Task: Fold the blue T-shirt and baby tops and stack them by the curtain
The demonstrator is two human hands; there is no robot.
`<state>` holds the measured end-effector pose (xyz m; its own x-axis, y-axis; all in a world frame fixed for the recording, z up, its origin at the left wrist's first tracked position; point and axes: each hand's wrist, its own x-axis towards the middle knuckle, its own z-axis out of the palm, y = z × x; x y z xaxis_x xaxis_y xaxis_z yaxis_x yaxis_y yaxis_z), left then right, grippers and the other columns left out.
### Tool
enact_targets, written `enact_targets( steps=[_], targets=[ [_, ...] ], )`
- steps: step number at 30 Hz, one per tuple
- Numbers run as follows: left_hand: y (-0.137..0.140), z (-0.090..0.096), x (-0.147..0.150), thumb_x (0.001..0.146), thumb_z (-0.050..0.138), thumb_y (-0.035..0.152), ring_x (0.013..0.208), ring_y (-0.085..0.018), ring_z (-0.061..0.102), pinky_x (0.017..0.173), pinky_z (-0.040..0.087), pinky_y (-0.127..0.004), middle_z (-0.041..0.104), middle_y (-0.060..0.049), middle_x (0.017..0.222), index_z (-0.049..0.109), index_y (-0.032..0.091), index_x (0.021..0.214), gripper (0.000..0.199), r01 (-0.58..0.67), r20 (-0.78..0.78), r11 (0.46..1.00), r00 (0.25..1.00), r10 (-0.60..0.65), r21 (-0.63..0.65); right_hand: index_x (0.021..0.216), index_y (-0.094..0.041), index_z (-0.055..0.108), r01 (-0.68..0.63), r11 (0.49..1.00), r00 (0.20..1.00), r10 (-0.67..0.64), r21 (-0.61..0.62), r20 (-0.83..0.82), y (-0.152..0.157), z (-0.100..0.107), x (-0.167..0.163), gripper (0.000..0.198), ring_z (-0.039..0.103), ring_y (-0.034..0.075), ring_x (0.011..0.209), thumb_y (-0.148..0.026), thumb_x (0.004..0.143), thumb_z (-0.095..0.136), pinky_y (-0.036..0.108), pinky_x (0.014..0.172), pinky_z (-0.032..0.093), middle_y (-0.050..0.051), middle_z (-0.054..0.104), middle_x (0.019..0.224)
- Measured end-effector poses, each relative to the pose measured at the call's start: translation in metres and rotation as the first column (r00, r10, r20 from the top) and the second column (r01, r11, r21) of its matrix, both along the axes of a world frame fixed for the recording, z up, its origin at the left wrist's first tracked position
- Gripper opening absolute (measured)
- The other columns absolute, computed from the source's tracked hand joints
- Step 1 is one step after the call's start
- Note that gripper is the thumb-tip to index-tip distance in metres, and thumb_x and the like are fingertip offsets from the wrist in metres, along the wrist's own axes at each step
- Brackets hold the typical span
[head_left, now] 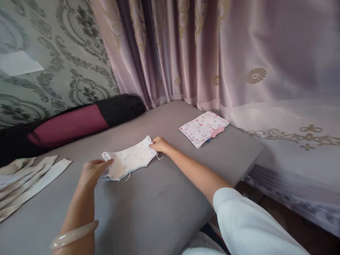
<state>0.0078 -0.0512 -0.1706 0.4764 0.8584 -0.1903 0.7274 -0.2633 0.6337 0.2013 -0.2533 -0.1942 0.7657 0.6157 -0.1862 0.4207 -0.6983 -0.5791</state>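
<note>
A small white baby garment (130, 159) with faint prints, pale blue edging and thin ties is stretched between my two hands just over the grey surface. My left hand (95, 169) pinches its left end between thumb and fingers. At the opposite end, the fingers of my right hand (160, 144) are closed on the upper right corner. Whether the cloth touches the surface all along its lower edge I cannot tell. Farther off to the right lies a folded white garment (203, 127) with pink prints and a pink collar-like edge.
Several cream cloth pieces (34, 180) lie at the left on the grey padded surface (148, 212). A long black and maroon bag (71, 124) rests along the patterned wall. Pinkish curtains (202, 56) hang behind. The surface ends at a right-hand edge above the floor.
</note>
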Motion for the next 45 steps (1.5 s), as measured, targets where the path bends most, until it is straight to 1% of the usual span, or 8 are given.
enact_targets(
  steps=[9,15,21,25,29,34,38,45],
  targets=[
    [-0.039,0.024,0.049,0.056,0.077,0.049,0.049,-0.013,0.040,0.049,0.029,-0.024,0.043,0.006,0.043,0.068,0.024,0.071,0.031,0.012,0.109,0.996,0.994,-0.003,-0.089,0.079,-0.020,0.074,0.094,0.995,0.990,-0.098,0.044,0.104,-0.059,0.032,0.030,0.022,0.059,0.012,0.067,-0.035,0.079,0.057,0.020,0.052,0.033,0.001,0.070,0.074],
    [-0.089,0.033,0.095,0.057,0.073,0.046,0.049,-0.010,0.037,0.049,0.028,-0.022,0.043,0.005,0.046,0.064,0.018,0.061,0.030,0.265,0.311,0.947,0.929,-0.200,-0.181,0.083,-0.017,0.076,0.222,0.973,0.967,-0.229,0.067,0.113,-0.118,0.060,0.063,0.020,0.061,0.013,0.070,-0.025,0.074,0.059,0.019,0.054,0.035,0.001,0.070,0.074],
    [-0.135,0.038,0.141,0.055,0.073,0.042,0.047,-0.009,0.037,0.048,0.028,-0.023,0.044,0.005,0.047,0.065,0.015,0.063,0.030,0.395,0.479,0.884,0.844,-0.242,-0.249,0.074,-0.014,0.074,0.340,0.940,0.923,-0.331,-0.012,0.197,-0.168,0.085,0.097,0.016,0.060,0.014,0.061,-0.023,0.074,0.061,0.020,0.052,0.038,0.004,0.067,0.064],
    [-0.166,0.032,0.171,0.059,0.072,0.041,0.046,-0.008,0.036,0.047,0.025,-0.023,0.044,0.005,0.047,0.064,0.014,0.063,0.029,0.458,0.567,0.851,0.785,-0.251,-0.258,0.077,-0.010,0.071,0.461,0.887,0.882,-0.460,0.013,0.098,-0.189,0.092,0.123,0.014,0.056,0.011,0.047,-0.018,0.079,0.060,0.020,0.048,0.042,0.007,0.068,0.060],
    [-0.201,0.025,0.196,0.062,0.072,0.035,0.046,-0.008,0.038,0.048,0.027,-0.022,0.045,0.005,0.046,0.063,0.013,0.061,0.024,0.469,0.629,0.827,0.753,-0.192,-0.310,0.086,-0.007,0.069,0.568,0.819,0.819,-0.573,0.087,0.043,-0.207,0.094,0.144,0.013,0.061,0.012,0.050,-0.017,0.084,0.061,0.019,0.050,0.046,0.009,0.069,0.060],
    [-0.239,0.018,0.220,0.063,0.074,0.027,0.046,-0.006,0.038,0.049,0.032,-0.021,0.047,0.005,0.048,0.060,0.013,0.057,0.020,0.452,0.671,0.770,0.740,-0.043,-0.450,0.082,-0.011,0.068,0.645,0.750,0.741,-0.661,0.148,0.116,-0.230,0.098,0.156,0.014,0.066,0.014,0.053,-0.020,0.087,0.059,0.025,0.056,0.053,0.008,0.071,0.066],
    [-0.261,0.013,0.233,0.064,0.075,0.023,0.045,-0.005,0.040,0.048,0.033,-0.021,0.050,0.003,0.049,0.060,0.012,0.058,0.020,0.413,0.643,0.745,0.765,0.028,-0.524,0.078,-0.013,0.069,0.684,0.725,0.684,-0.676,0.082,0.273,-0.243,0.101,0.162,0.018,0.068,0.018,0.062,-0.018,0.087,0.055,0.032,0.068,0.056,0.006,0.069,0.062],
    [-0.288,0.006,0.245,0.066,0.072,0.016,0.039,-0.005,0.037,0.042,0.029,-0.020,0.050,0.002,0.046,0.056,0.012,0.053,0.021,0.395,0.590,0.684,0.805,0.063,-0.613,0.103,-0.009,0.067,0.700,0.714,0.636,-0.631,0.013,0.444,-0.251,0.094,0.174,0.023,0.070,0.024,0.087,-0.016,0.088,0.051,0.035,0.080,0.053,0.013,0.071,0.079]
  ],
)
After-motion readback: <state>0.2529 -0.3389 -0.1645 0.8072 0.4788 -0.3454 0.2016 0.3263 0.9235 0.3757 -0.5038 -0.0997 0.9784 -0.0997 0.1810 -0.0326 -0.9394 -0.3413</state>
